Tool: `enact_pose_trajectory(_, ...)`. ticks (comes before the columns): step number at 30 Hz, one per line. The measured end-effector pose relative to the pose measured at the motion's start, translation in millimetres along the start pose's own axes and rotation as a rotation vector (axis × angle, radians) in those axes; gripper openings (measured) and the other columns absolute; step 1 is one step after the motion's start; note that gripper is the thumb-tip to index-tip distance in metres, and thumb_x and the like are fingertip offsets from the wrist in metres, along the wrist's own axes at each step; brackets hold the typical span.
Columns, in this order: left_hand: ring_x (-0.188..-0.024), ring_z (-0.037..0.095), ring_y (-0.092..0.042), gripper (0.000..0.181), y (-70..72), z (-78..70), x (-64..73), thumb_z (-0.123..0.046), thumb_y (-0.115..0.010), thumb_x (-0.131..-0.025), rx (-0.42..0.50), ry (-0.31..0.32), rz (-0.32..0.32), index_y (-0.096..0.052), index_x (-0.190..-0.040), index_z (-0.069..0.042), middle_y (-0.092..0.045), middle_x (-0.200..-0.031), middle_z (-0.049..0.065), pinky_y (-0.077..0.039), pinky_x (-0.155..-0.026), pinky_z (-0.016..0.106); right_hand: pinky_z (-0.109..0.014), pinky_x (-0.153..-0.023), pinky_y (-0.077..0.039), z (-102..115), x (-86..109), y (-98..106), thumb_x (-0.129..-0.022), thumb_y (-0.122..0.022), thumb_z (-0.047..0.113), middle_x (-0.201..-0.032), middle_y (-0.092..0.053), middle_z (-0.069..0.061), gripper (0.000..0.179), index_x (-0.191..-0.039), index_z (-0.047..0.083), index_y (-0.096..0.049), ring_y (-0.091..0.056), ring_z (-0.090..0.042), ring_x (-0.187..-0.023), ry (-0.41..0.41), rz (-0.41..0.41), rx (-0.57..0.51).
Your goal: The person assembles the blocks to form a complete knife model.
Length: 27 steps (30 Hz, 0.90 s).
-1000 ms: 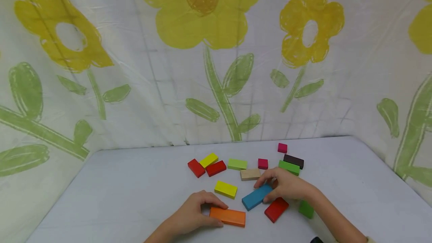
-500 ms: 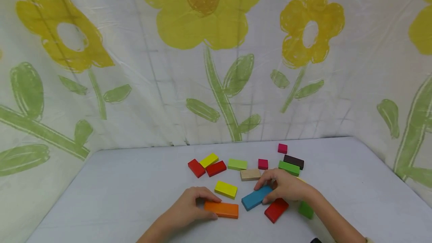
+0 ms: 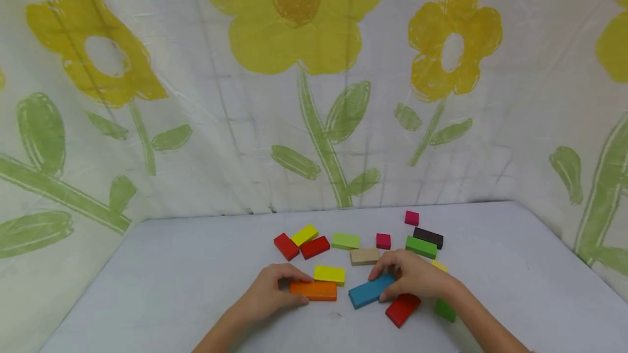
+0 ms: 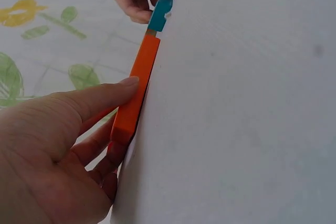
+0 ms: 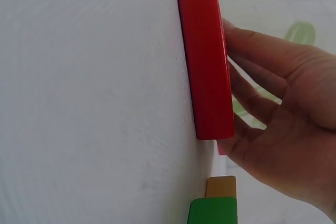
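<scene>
My left hand (image 3: 272,294) pinches the left end of an orange block (image 3: 319,291), thumb along the near side and fingers along the far side. The left wrist view shows the thumb against the orange block (image 4: 137,85). Directly behind it a yellow block (image 3: 330,274) lies at its far edge. To the right, my right hand (image 3: 411,275) grips the right end of a blue block (image 3: 367,291), which lies at a slant. A red block (image 3: 402,309) sits just in front of that hand; in the right wrist view this red block (image 5: 206,61) hides part of the fingers.
Behind the hands lie two red blocks (image 3: 315,247) with a yellow block (image 3: 305,235), a light green block (image 3: 345,241), a plain wooden block (image 3: 364,256), small pink blocks (image 3: 383,241), a green block (image 3: 421,247) and a dark block (image 3: 428,237). Another green block (image 3: 445,309) is partly under the right forearm.
The left hand has moved the orange block away from me and leftward, up to the yellow block, turning it straighter. The right hand stays on the blue block, which has barely shifted.
</scene>
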State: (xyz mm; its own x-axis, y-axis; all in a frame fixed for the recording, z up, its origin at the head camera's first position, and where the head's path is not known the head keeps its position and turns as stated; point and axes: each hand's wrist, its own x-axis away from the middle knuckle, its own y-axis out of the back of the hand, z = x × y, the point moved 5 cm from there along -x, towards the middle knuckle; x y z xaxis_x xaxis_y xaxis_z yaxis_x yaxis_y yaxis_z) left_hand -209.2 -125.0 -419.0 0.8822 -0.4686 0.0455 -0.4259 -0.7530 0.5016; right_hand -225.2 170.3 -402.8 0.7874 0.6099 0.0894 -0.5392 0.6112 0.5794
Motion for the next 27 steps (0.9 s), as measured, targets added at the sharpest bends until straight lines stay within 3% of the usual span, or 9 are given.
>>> enact_pose_trajectory(14,-0.109,0.022,-0.060,0.029,17.8,14.7,-6.4,-0.015,-0.084,-0.090,-0.027,0.017,-0.095,-0.080,-0.119,-0.014,-0.073,-0.119,0.002,-0.052,-0.093,0.026,-0.022,-0.075,-0.050,5,-3.7,-8,-0.086,-0.088,0.014,-0.106,-0.072,0.001,0.025,-0.109,0.010,-0.078,-0.057,-0.018,-0.094,0.020,-0.032,-0.030)
enact_pose_trajectory(27,-0.106,0.023,-0.061,0.029,36.2,27.7,-0.4,-0.017,-0.082,-0.092,0.023,0.021,-0.091,-0.079,-0.120,-0.011,-0.073,-0.118,0.005,-0.053,-0.089,0.021,-0.022,-0.075,-0.053,18,-14.4,-20,-0.086,-0.089,0.014,-0.111,-0.071,0.001,0.027,-0.110,0.011,-0.077,-0.059,-0.015,-0.096,0.038,-0.055,-0.013)
